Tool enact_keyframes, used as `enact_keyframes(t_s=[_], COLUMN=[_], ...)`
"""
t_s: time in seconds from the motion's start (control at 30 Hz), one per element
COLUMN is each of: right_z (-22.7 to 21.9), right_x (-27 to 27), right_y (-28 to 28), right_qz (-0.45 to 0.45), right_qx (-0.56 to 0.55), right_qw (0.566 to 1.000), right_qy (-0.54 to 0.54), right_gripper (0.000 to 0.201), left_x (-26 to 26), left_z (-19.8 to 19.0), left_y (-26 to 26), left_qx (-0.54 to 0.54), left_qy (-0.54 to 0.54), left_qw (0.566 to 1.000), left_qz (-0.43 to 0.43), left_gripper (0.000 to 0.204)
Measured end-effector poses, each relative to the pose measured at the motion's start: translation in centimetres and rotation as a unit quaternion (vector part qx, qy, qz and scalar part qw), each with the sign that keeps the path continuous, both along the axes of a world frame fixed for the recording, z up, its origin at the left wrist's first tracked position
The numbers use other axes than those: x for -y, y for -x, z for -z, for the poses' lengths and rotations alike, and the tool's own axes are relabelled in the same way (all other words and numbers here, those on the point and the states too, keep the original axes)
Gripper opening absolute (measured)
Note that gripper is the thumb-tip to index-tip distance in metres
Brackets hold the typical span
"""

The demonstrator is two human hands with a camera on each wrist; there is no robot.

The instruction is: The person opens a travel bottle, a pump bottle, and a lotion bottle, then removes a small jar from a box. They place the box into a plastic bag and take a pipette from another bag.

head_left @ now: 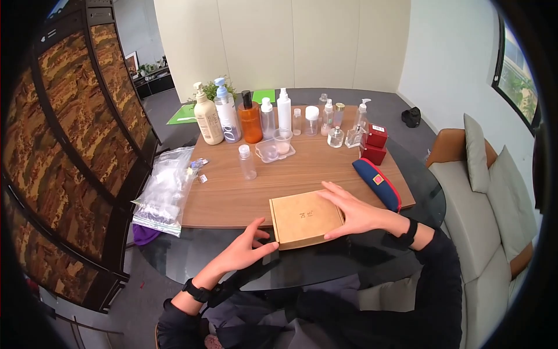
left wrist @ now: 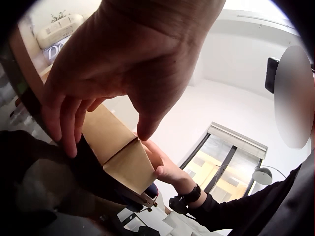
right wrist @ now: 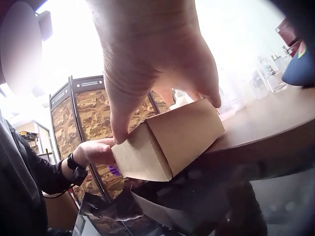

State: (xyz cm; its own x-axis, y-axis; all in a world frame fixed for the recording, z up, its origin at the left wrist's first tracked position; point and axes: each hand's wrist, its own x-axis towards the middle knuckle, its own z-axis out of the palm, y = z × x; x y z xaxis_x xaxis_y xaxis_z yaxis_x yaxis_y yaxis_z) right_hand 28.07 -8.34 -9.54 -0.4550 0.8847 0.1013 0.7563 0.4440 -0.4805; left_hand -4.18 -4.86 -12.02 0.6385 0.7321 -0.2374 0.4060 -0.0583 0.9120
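Observation:
A flat brown cardboard box (head_left: 306, 217) with small dark print on its lid lies at the table's near edge, partly past the wooden top. My right hand (head_left: 361, 214) spans its right side, thumb at the near corner and fingers over the far edge. The right wrist view shows this grip on the box (right wrist: 184, 135) from below. My left hand (head_left: 239, 251) is at the box's near left corner. Its thumb tip meets that corner while the other fingers spread loosely beside the left side. In the left wrist view the thumb also meets the box (left wrist: 130, 167).
Several pump and spray bottles, among them an amber bottle (head_left: 250, 119), stand across the back. A small clear bottle (head_left: 247, 163) stands nearer. A navy pouch (head_left: 378, 183) and red boxes (head_left: 374, 145) lie right; a clear plastic bag (head_left: 163, 189) hangs over the left edge.

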Motion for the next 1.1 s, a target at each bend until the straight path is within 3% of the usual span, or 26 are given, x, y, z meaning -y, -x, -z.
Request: enact_keyframes(t_s=[0.07, 0.17, 0.27, 0.4, 0.53, 0.67, 1.1], right_z=[0.3, 1.3, 0.8, 2.4, 3.4, 3.4, 2.8], right_x=[0.8, 2.3, 3.0, 3.3, 2.4, 1.8, 2.4], right_y=[-0.9, -2.1, -3.0, -2.8, -1.9, -1.6, -0.6], right_qz=[0.037, 0.157, 0.222, 0.223, 0.212, 0.228, 0.228], right_qx=[-0.051, -0.209, -0.280, -0.322, -0.357, -0.428, -0.464], right_qw=[0.998, 0.962, 0.888, 0.834, 0.817, 0.761, 0.746], right_qy=[-0.006, 0.081, 0.289, 0.388, 0.400, 0.432, 0.419], right_gripper=[0.086, 0.063, 0.044, 0.049, 0.046, 0.039, 0.032], left_x=[-0.2, -0.5, -0.6, -1.1, -1.3, -1.3, -1.4], left_z=[0.4, 0.9, 0.3, 1.1, 1.7, 1.8, 1.5], left_y=[0.3, 0.0, -1.1, -2.1, -2.3, -2.2, -2.1], left_qx=[0.022, 0.062, 0.067, 0.050, 0.063, 0.079, 0.103], left_qy=[0.072, 0.168, 0.205, 0.180, 0.185, 0.175, 0.171], left_qw=[0.997, 0.983, 0.976, 0.981, 0.978, 0.978, 0.974], left_qz=[0.002, -0.033, -0.043, -0.046, -0.068, -0.085, -0.107], left_gripper=[0.078, 0.068, 0.066, 0.062, 0.058, 0.054, 0.049])
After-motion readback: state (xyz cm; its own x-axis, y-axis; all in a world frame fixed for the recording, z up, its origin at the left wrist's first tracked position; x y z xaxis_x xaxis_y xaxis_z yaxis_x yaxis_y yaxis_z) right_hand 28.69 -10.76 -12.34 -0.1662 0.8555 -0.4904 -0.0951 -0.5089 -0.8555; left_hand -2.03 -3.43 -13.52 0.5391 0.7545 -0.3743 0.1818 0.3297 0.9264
